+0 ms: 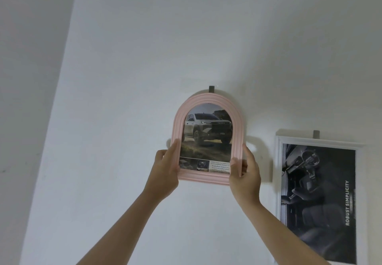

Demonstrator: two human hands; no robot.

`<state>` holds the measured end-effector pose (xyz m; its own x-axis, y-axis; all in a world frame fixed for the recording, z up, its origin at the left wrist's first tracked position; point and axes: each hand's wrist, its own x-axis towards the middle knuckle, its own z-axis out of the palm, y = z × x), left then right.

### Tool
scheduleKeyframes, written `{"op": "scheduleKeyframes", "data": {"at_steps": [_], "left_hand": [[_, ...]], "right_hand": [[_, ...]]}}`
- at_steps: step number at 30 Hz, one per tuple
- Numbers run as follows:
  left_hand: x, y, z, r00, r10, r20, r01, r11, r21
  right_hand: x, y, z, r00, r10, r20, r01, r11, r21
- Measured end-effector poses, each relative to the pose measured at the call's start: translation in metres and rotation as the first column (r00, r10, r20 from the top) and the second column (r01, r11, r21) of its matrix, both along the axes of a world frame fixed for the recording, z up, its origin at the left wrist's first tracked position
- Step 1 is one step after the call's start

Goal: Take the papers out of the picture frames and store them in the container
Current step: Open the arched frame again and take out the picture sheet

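High on the white wall (124,78), the pink arched frame (208,99) hangs from a small grey hook (212,89) at its crown, with the paper (207,138) inside it, a printed sheet showing a pickup truck above a strip of text. The left hand (165,171) clasps the frame's lower left side, thumb on the front and fingers curled behind the edge; the right hand (245,173) clasps the lower right corner the same way, so each grip is clamped on the frame. The step in hand looks like taking this frame down. The next move likely calls for lifting it straight up to clear the hook, then bringing it away level (the sheet could slip otherwise) before opening the back. To the right hangs a white rectangular frame (278,182) on its own hook (378,134), holding a dark sheet (318,202), untouched. The container is not in view.
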<state>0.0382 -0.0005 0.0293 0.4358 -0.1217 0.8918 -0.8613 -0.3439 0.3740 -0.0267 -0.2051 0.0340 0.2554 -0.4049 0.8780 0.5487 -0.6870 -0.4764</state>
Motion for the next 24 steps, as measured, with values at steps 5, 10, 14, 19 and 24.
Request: {"op": "scheduleKeyframes", "data": {"at_steps": [5, 10, 14, 19, 24], "left_hand": [[0.007, -0.002, -0.017, 0.993, 0.042, 0.11, -0.036, 0.998, -0.059], [0.008, -0.004, -0.024, 0.992, 0.082, 0.101, -0.07, 0.991, -0.111], [0.008, -0.003, -0.025, 0.991, 0.097, 0.093, -0.088, 0.992, -0.091], [0.002, -0.002, -0.027, 0.99, 0.122, 0.067, -0.117, 0.99, -0.072], [-0.035, -0.021, -0.039, 0.978, 0.206, -0.034, -0.208, 0.955, -0.212]], "right_hand": [[0.0, 0.007, -0.012, 0.997, -0.065, 0.041, 0.065, 0.998, -0.006], [0.007, 0.007, -0.02, 0.996, -0.072, 0.05, 0.074, 0.997, -0.027], [0.009, 0.003, -0.022, 0.995, -0.085, 0.048, 0.086, 0.996, -0.034], [0.003, 0.002, -0.024, 0.997, -0.063, 0.048, 0.065, 0.997, -0.036], [-0.02, -0.002, -0.04, 0.997, -0.083, 0.0, 0.083, 0.987, -0.141]]}}
